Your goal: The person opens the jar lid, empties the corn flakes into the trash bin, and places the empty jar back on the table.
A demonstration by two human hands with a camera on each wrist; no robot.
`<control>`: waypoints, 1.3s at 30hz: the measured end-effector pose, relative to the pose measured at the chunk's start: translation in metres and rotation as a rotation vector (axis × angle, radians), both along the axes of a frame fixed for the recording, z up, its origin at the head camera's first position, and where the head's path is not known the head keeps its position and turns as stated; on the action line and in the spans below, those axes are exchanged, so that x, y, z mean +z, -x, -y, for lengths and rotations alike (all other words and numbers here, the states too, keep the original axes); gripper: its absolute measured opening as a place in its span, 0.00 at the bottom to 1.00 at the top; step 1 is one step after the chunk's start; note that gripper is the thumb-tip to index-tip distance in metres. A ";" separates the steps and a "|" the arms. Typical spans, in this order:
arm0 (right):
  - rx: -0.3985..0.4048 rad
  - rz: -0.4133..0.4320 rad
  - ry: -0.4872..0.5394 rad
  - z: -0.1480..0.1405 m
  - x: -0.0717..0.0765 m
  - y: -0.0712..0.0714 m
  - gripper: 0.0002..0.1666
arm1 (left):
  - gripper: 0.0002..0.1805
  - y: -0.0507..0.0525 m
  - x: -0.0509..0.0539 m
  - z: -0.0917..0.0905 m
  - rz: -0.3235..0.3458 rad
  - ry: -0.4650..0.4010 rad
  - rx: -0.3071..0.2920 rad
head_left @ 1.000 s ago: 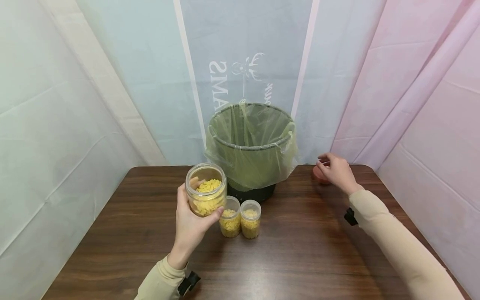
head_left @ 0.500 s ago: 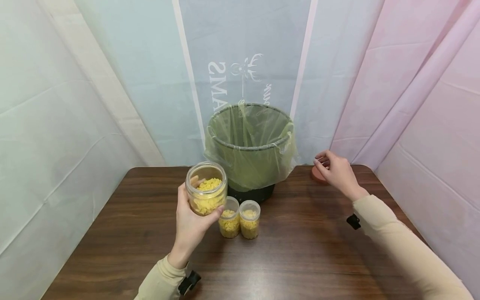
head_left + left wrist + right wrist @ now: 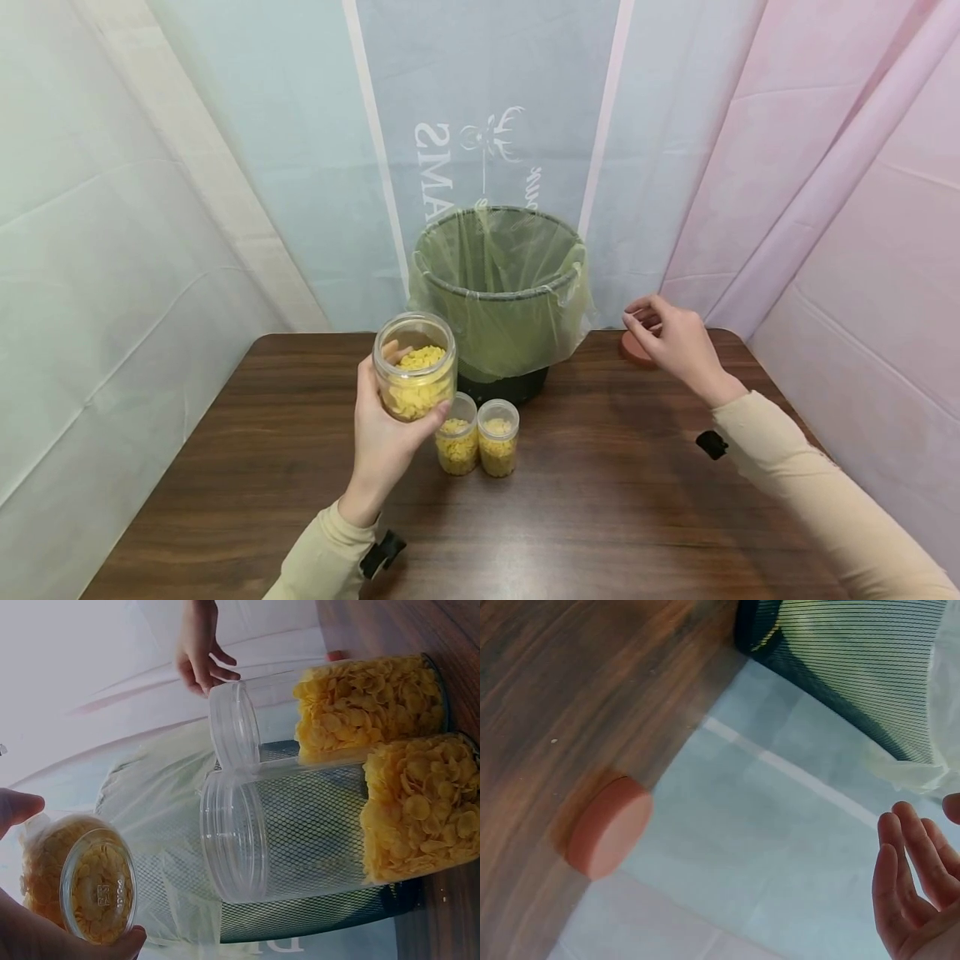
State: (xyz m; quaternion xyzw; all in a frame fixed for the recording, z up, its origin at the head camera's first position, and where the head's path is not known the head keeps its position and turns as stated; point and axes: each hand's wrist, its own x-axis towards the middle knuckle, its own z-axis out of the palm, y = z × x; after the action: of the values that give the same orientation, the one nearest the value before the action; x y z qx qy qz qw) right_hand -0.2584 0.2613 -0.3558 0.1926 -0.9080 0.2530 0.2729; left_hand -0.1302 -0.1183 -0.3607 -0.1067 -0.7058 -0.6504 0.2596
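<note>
My left hand (image 3: 386, 450) grips a clear open jar (image 3: 417, 392) of yellow flakes, raised above the table and tilted a little; in the left wrist view its round base (image 3: 99, 885) shows between thumb and fingers. Two smaller clear jars (image 3: 457, 454) (image 3: 498, 454) of flakes stand side by side just right of it. My right hand (image 3: 678, 346) hangs in the air at the right with relaxed, slightly bent fingers and nothing in them. Behind and below it a reddish round lid (image 3: 636, 350) lies on the table, untouched, as the right wrist view also shows the lid (image 3: 611, 829).
A dark mesh bin (image 3: 504, 388) with a pale green bag (image 3: 502, 333) over its rim stands at the table's back edge, behind the small jars. Fabric curtains (image 3: 285, 125) hang behind and at both sides of the brown wooden table (image 3: 600, 517).
My left hand has raised the jar slightly. My right hand has shifted a little to the left and up from beside the lid, which now shows more fully.
</note>
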 end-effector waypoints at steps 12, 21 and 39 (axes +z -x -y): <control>0.032 -0.073 0.014 0.016 0.021 -0.009 0.09 | 0.48 0.006 0.009 -0.005 -0.023 -0.023 -0.007; 0.042 -0.108 0.062 0.032 0.038 -0.011 0.10 | 0.49 0.010 0.013 -0.008 -0.058 -0.032 -0.006; 0.015 -0.100 0.108 0.065 0.071 0.007 0.18 | 0.46 -0.003 0.040 -0.015 -0.032 -0.016 0.012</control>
State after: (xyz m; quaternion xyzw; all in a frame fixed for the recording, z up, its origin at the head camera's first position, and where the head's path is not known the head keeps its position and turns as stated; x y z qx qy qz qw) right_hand -0.2655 0.1962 -0.2843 0.1966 -0.8768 0.2937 0.3260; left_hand -0.1274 -0.1036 -0.3204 -0.1110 -0.6971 -0.6526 0.2755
